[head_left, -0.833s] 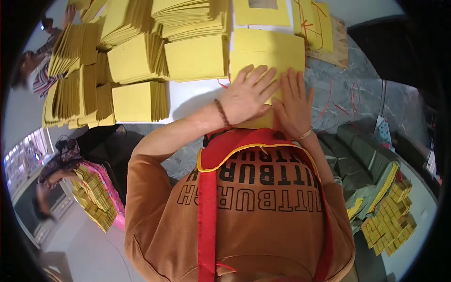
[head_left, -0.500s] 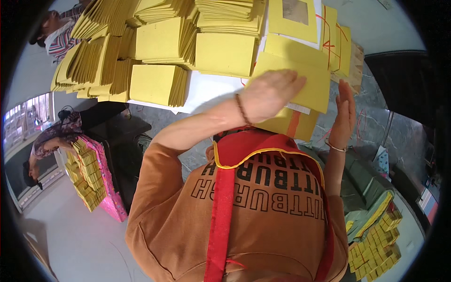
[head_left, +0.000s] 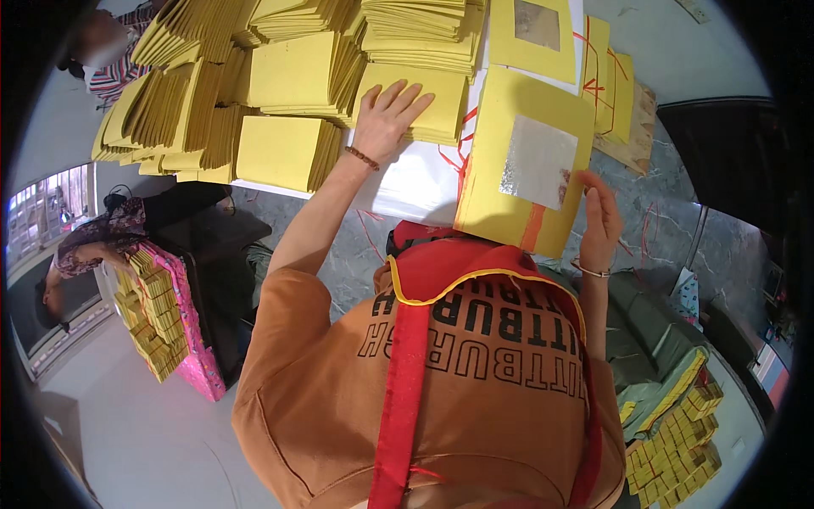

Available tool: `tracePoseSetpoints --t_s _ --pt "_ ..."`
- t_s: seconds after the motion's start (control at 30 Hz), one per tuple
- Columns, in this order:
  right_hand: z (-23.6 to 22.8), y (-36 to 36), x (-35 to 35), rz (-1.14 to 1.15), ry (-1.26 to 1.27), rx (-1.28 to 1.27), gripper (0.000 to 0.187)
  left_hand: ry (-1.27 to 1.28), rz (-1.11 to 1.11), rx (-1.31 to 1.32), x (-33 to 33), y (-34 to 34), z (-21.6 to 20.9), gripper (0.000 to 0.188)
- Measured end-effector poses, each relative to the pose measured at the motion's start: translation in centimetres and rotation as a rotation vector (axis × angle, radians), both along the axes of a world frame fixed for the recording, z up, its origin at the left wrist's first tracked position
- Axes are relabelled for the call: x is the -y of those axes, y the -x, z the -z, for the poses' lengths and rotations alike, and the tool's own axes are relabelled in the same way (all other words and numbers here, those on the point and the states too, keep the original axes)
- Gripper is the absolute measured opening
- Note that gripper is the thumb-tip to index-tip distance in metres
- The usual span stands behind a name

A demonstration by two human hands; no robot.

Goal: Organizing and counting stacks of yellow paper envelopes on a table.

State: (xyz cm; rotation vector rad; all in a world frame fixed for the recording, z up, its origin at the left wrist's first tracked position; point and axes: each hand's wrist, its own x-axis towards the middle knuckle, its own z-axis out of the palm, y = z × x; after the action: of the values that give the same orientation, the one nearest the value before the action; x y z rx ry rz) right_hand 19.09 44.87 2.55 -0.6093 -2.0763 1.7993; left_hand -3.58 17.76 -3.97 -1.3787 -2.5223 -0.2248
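Note:
My left hand [head_left: 386, 127], a beaded bracelet at its wrist, lies with spread fingers over a stack of folded yellow paper [head_left: 445, 106] on the table. At the table's near right lies a pile of yellow joss paper [head_left: 487, 182], its top sheet showing a silver square and an orange stripe. My right hand [head_left: 599, 216] is at the right edge of that pile, fingers slightly bent and holding nothing that I can see. Whether its fingertips touch the paper is hard to tell.
More folded yellow stacks [head_left: 292, 72] fill the table's left and far side. Beyond the pile lie another silver-squared sheet [head_left: 530, 64] and bundles tied with red string [head_left: 596, 76]. Left, a person [head_left: 85, 254] stands by a pink-covered table [head_left: 199, 348]. Yellow bundles [head_left: 678, 450] are lower right.
My left hand has moved left from the right-hand pile onto the folded stack. The plain yellow paper under it is gone from the pile, uncovering the silver square. My right hand has come down toward the edge.

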Motion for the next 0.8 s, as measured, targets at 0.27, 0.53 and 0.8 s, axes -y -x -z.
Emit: tracePoseSetpoints --t_s 0.27,0.53,0.8 --pt "0.7 0.1 0.0 -0.009 -0.032 0.019 0.023 0.197 -0.011 0.225 0.1 -0.3 1.9 0.075" --pt "-0.9 1.6 0.1 -0.320 -0.918 -0.030 0.027 0.259 0.035 0.476 0.7 1.0 0.7 0.079" --pt "0.7 1.6 0.0 -0.399 -0.852 -0.043 0.029 -0.054 0.178 0.539 -0.9 0.7 -4.4 0.062"
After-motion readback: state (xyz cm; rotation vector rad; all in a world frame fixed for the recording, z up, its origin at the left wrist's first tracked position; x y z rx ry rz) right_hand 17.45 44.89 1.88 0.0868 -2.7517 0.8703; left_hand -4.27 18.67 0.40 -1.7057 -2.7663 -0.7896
